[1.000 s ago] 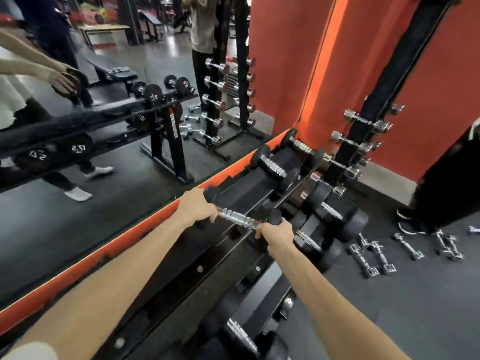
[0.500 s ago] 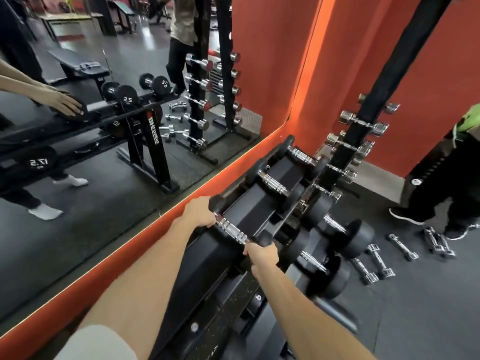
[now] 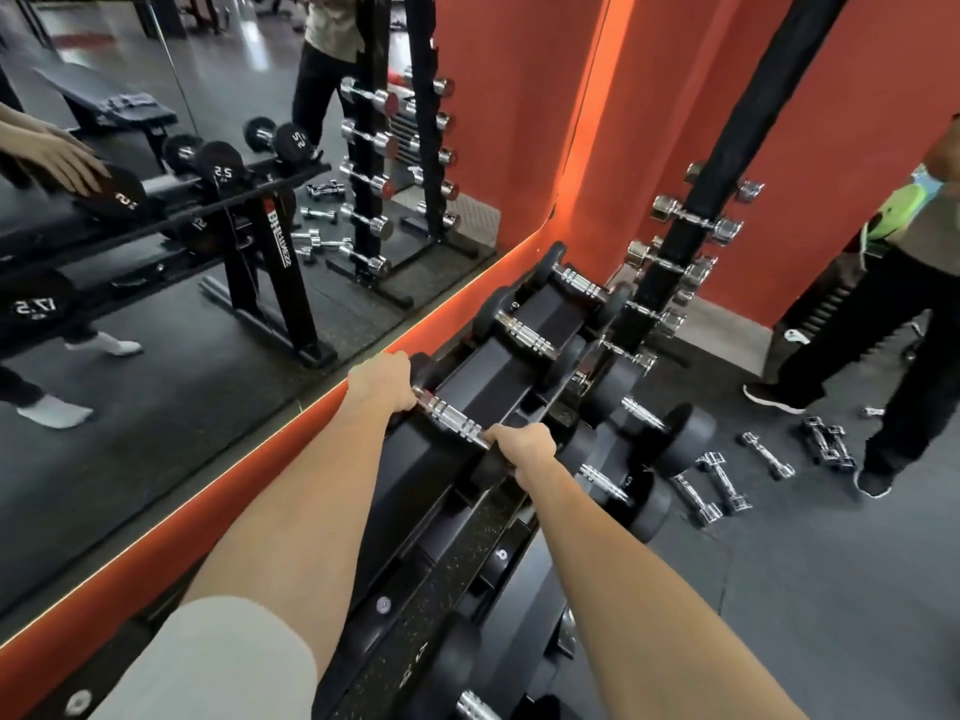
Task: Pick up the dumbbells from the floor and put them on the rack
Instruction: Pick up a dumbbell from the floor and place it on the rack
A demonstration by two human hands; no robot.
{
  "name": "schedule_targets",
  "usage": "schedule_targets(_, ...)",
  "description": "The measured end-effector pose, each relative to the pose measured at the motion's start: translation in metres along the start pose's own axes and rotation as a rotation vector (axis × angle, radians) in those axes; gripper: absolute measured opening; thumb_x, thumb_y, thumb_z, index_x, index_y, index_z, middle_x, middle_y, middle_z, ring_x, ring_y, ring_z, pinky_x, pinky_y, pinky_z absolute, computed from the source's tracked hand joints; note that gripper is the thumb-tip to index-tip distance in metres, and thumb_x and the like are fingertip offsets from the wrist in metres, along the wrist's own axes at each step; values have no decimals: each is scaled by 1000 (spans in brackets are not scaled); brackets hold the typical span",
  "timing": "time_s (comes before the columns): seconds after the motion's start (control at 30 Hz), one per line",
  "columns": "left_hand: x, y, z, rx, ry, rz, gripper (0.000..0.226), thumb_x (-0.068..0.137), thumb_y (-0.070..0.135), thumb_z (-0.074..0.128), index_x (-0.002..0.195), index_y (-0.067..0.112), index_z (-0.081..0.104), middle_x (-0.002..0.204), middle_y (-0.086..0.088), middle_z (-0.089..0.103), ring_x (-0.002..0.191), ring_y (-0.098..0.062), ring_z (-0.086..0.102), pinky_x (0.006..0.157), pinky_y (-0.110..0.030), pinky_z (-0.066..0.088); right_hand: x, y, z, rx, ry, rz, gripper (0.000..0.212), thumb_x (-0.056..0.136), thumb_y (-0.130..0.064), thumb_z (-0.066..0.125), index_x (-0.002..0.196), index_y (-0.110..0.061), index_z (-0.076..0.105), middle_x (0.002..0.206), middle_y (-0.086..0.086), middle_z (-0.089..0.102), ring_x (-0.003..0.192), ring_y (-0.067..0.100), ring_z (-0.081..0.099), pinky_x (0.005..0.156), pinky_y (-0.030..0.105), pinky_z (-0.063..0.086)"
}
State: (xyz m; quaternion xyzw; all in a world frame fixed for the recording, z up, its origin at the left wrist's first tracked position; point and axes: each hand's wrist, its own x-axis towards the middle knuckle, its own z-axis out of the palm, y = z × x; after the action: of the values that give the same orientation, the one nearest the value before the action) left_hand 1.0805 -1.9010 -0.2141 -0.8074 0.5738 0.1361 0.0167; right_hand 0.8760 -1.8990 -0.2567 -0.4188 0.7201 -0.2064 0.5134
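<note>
**Dumbbell seated on the top tier, hands not yet off**

Since the earlier frame both hands have slid farther along the rack. The left hand [image 3: 382,379] and right hand [image 3: 524,449] each grip one end of the black dumbbell [image 3: 452,420], which lies on the rack [image 3: 467,517] top shelf. Two more dumbbells [image 3: 524,332] sit beyond it. Several small chrome dumbbells [image 3: 719,491] remain on the floor [image 3: 831,589], so the job looks unfinished.

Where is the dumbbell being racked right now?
Centre of the head view: the dumbbell lies on the rack's top tier, between left hand and right hand, beside the mirror.
</note>
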Motion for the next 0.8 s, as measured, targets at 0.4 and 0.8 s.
schedule_targets(0.4,-94,140,0,-90,91,290,46,87,35,67,132,25,60,131,-8,60,123,-31,55,97,-41,45,-51,50,-128,-288,79,-253,68,94,-31,62,153,-7,40,150,16,46,131,33,54,108,35,44)
schedule_targets(0.8,-353,481,71,-46,-51,896,40,89,31,62,129,31,61,128,1,66,118,-24,61,93,-36,48,-210,291,-458,-238,502,-200,60,94,-28,66,147,-4,49,136,18,62,127,32,57,98,29,40)
